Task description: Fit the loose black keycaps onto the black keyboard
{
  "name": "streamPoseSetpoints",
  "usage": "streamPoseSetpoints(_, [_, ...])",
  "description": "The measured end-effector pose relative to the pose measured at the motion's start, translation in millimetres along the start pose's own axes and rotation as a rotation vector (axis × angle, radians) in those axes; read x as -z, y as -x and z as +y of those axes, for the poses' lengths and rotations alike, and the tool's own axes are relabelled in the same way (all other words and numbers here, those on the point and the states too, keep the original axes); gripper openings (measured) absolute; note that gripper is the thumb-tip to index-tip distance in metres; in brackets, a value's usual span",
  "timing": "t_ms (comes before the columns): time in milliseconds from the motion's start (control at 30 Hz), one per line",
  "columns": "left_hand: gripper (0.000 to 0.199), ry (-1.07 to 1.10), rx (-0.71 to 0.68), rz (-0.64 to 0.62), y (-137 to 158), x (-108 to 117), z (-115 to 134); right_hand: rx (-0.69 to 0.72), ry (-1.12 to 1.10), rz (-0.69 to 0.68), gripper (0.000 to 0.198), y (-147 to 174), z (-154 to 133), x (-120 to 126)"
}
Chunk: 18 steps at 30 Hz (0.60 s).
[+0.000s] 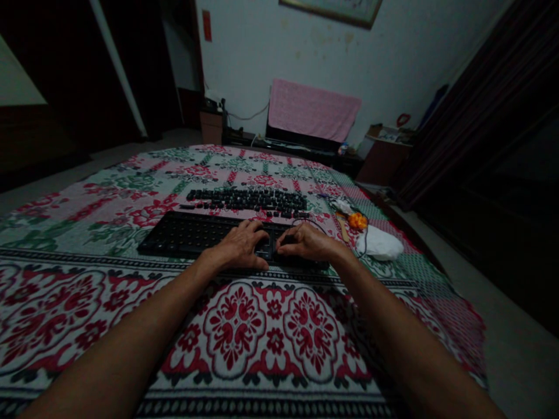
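Observation:
A black keyboard (187,233) with its keycaps off across much of the left part lies flat on the patterned bedspread. My left hand (243,244) rests on it right of the middle, fingers spread and holding nothing. Just to the right, my right hand (303,241) is closed in a pinch over the keyboard's right part. What its fingertips grip, if anything, is too dark to make out. Behind the keyboard, loose black keycaps (262,201) are laid out in rough rows. Both hands cover part of the keyboard.
Right of the keyboard lie a white plastic bag (381,243), an orange bundle (357,221), a wooden-handled tool (343,228) and a dark cable. Beyond the bed's far edge, a pink cloth (312,110) drapes over a dark screen. A cabinet (384,154) stands at the right.

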<state>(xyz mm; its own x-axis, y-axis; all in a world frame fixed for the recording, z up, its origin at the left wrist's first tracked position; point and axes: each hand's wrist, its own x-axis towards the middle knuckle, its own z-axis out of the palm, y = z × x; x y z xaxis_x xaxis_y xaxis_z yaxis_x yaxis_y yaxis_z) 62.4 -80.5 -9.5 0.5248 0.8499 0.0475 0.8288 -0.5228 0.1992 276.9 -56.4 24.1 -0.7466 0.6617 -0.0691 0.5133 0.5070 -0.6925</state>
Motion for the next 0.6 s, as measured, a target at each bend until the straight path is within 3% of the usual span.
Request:
streamPoseSetpoints(300, [0.067,0.009,0.014,-0.015,2,3,3,-0.006,-0.157,0.168,0.035,10,20,-20])
streamPoseSetpoints(433, [0.065,0.0,0.021,-0.008,3,6,5,-0.025,-0.134,0.103,0.032,6,15,-15])
streamPoseSetpoints(600, [0.066,0.014,0.002,-0.001,2,3,3,0.005,0.053,-0.001,0.023,-2,2,-6])
